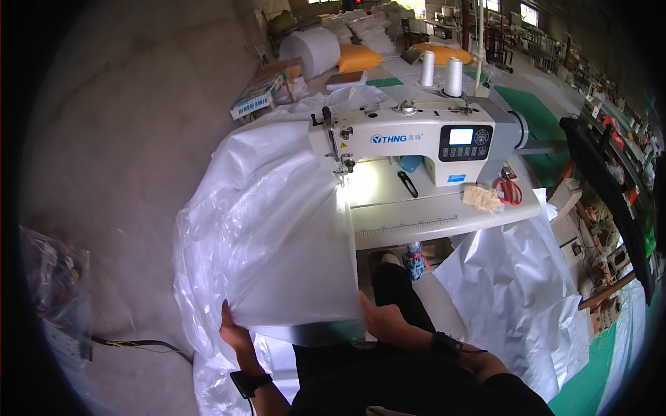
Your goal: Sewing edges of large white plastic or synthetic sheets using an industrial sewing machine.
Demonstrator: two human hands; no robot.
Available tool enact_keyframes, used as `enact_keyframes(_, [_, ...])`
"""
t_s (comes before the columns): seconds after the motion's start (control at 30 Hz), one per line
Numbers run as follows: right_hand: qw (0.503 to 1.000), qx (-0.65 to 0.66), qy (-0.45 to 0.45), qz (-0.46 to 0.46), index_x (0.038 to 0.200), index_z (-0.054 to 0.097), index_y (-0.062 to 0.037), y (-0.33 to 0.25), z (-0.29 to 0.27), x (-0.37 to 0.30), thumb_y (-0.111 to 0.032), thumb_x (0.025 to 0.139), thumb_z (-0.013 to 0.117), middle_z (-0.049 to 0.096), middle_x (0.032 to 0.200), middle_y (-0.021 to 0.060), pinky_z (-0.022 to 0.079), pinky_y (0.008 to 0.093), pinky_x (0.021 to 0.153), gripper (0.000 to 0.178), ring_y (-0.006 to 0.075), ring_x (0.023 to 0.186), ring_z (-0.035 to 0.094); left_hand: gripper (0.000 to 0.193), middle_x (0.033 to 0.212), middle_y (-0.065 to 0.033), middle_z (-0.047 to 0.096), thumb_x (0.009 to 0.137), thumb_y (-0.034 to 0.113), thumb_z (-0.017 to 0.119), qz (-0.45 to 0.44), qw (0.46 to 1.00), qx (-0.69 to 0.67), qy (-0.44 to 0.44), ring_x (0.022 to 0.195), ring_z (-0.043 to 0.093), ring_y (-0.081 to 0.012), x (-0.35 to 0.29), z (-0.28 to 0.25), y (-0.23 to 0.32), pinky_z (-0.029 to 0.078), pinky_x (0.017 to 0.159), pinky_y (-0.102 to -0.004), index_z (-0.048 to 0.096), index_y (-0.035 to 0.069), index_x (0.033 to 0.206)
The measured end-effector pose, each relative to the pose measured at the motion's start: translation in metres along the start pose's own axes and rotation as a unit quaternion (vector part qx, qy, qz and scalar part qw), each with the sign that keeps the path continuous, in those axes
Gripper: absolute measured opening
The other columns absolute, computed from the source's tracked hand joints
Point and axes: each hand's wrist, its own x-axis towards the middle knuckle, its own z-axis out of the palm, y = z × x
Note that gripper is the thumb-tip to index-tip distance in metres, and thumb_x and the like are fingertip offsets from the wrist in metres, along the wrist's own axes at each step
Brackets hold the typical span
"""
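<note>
Workshop, cluttered at the back: big white roll (pixel 312 52), orange bag (pixel 359 58) beside it, carton (pixel 254 104) nearer. White sewing machine (pixel 409 139) sits on a pale counter (pixel 406 220), display lit, bright light by the needle area (pixel 340 179). Two white thread cones (pixel 453 78) stand upright behind the machine.

Translucent plastic sheet (pixel 291 243) spreads from the needle area toward the person, right edge running along the counter's left end, bulk bunched and draping off to the left. Left hand (pixel 237 336) at the sheet's near left corner, closed on its edge, some fingers hidden. Right hand (pixel 385 321) at the near right corner, fingers curled, edge gripped between thumb and fingers; exact fingertip contact can't be told. Both wrists wear dark bands (pixel 446 344).

On the counter: black snips (pixel 408 184) under the machine arm; beige cloth scrap (pixel 481 198) just beside red-handled scissors (pixel 510 191). Silvery-white sheeting (pixel 510 284) hangs in folds right of the person.
</note>
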Motion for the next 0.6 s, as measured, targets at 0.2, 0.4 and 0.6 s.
enact_keyframes(0.2, [0.986,-0.098,0.094,-0.096,0.132,0.039,0.0079,0.019,0.025,0.046,-0.015,0.081,0.056,0.058,0.112,0.0205,0.04,0.0347,0.037,0.058,0.0197,0.044,0.054,0.04,0.122,-0.0123,0.056,0.09,0.002,0.044,-0.129,0.935,-0.329,0.03,0.11,0.053,-0.0231,0.059,0.038,0.023,0.041,0.097,-0.0332,0.05,-0.001,0.129])
enact_keyframes(0.4, [0.993,-0.086,0.075,-0.007,0.135,0.029,0.0107,0.013,-0.017,0.07,-0.011,0.076,0.056,0.061,0.06,0.0098,0.044,0.038,0.042,0.069,0.025,0.046,0.059,0.051,0.114,-0.0133,0.056,0.087,0.004,0.05,0.037,0.979,-0.191,0.067,0.108,0.051,-0.0259,0.102,0.069,0.046,0.04,0.095,-0.0363,0.04,0.001,0.137])
enact_keyframes(0.6, [0.988,-0.109,0.105,-0.016,0.132,0.032,0.013,0.02,-0.049,0.095,-0.013,0.076,0.056,0.063,0.06,0.0081,0.046,0.0347,0.044,0.067,0.0233,0.046,0.06,0.065,0.101,-0.0193,0.055,0.072,-0.007,0.05,0.133,0.988,0.071,-0.047,0.092,0.048,-0.0391,0.122,0.109,0.007,0.038,0.089,-0.045,0.041,0.001,0.136])
